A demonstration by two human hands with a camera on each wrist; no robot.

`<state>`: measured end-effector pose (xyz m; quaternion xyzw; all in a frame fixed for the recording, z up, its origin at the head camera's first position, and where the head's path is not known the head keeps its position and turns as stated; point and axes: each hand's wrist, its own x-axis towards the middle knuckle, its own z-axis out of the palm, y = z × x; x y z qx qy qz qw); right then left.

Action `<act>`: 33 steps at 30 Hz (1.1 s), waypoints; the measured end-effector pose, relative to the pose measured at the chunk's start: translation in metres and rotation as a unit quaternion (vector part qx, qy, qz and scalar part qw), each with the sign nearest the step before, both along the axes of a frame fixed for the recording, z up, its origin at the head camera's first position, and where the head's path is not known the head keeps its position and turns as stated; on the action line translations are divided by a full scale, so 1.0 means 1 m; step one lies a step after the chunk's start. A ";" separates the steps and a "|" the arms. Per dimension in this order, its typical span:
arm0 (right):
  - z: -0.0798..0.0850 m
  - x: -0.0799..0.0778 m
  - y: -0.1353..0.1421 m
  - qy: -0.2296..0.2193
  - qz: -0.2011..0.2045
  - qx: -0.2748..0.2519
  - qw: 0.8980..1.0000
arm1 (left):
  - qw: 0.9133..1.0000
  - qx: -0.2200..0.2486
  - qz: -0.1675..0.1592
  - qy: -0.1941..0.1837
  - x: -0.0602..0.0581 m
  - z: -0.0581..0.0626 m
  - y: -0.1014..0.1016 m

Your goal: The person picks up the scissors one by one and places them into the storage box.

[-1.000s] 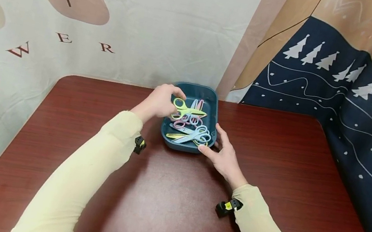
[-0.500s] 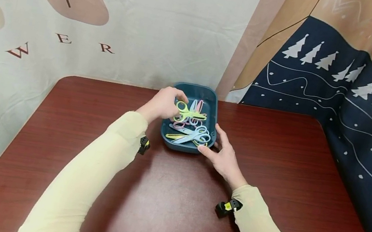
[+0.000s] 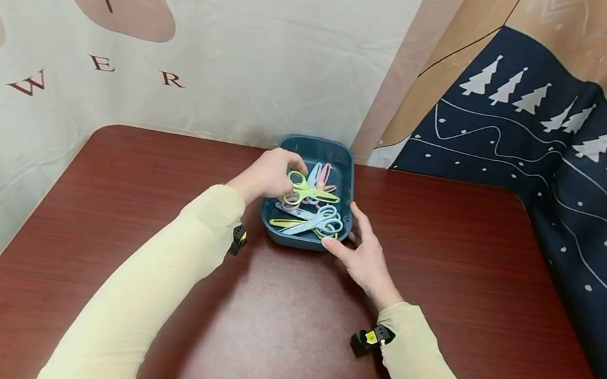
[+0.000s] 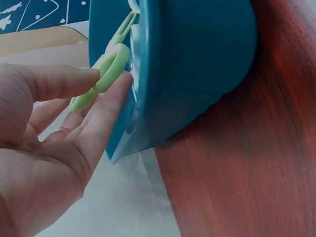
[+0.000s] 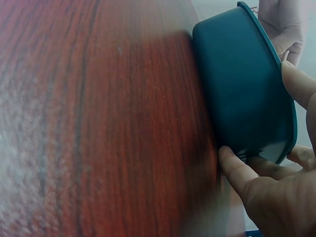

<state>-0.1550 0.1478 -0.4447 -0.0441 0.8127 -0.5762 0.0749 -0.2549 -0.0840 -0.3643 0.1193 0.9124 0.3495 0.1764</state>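
A dark teal plastic bin (image 3: 303, 242) stands at the table's back edge, with several pairs of scissors in it. My left hand (image 3: 271, 175) reaches over the bin's left rim and pinches the yellow-green scissors (image 3: 315, 193) by the handle loops. Thumb and fingers meet on those loops in the left wrist view. Light blue scissors (image 3: 324, 219) lie nearer the front, over a yellow pair (image 3: 282, 222). Pink scissors (image 3: 324, 175) show behind the held pair. My right hand (image 3: 366, 255) grips the bin's front right corner, thumb at the rim, fingers along the right wall.
Under the bin is a dark red wood-grain table (image 3: 264, 345). A pale printed cloth (image 3: 257, 39) hangs behind it, and a navy cloth with white trees (image 3: 531, 142) is at the right. Each wrist wears a black camera (image 3: 238, 239).
My left hand has moved slightly right and down, bringing the yellow-green scissors with it, lower over the other pairs. My right hand has kept its place on the bin.
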 end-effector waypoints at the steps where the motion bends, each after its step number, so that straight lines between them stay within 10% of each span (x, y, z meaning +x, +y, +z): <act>1: 0.000 0.000 0.000 0.001 0.001 -0.001 1.000 | 1.000 -0.002 -0.001 0.000 0.000 0.000 0.000; 33: -0.001 0.001 0.000 0.016 -0.003 0.009 1.000 | 0.996 -0.073 -0.014 0.045 0.005 0.004 0.001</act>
